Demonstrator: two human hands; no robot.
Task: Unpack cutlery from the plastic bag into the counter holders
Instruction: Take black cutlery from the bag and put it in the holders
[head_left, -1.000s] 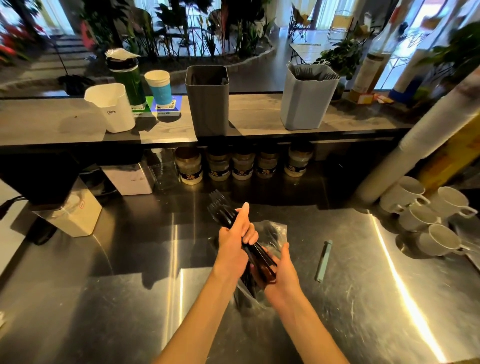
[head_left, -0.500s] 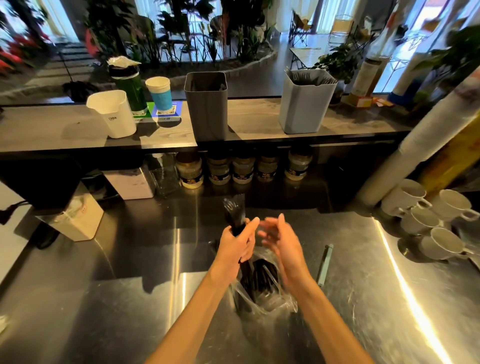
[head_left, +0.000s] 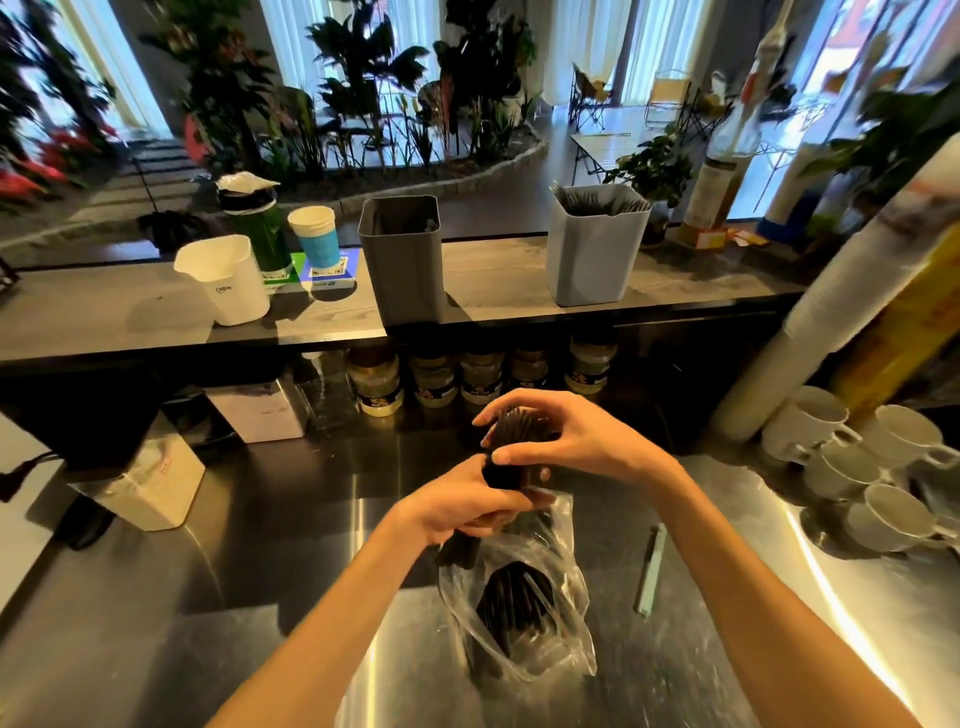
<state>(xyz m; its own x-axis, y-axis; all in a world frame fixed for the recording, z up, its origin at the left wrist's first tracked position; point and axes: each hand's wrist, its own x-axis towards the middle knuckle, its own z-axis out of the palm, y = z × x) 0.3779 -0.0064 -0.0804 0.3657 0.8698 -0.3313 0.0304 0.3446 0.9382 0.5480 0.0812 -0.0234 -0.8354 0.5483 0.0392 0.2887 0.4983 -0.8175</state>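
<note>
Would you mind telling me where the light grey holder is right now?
In the head view, the light grey holder stands right of centre on the upper counter, right of the dark grey holder.

A bundle of black plastic cutlery (head_left: 511, 451) stands nearly upright just above the mouth of the plastic bag (head_left: 524, 613), gripped round its lower part and cupped at its top. The clear, crumpled plastic bag lies on the steel counter with its mouth open, and more black cutlery (head_left: 511, 608) lies inside it. Well beyond the bag, on the raised shelf, stand two upright holders: the dark grey holder (head_left: 402, 260) and, to its right, the light grey holder (head_left: 595, 249), the latter packed with dark cutlery.
</note>
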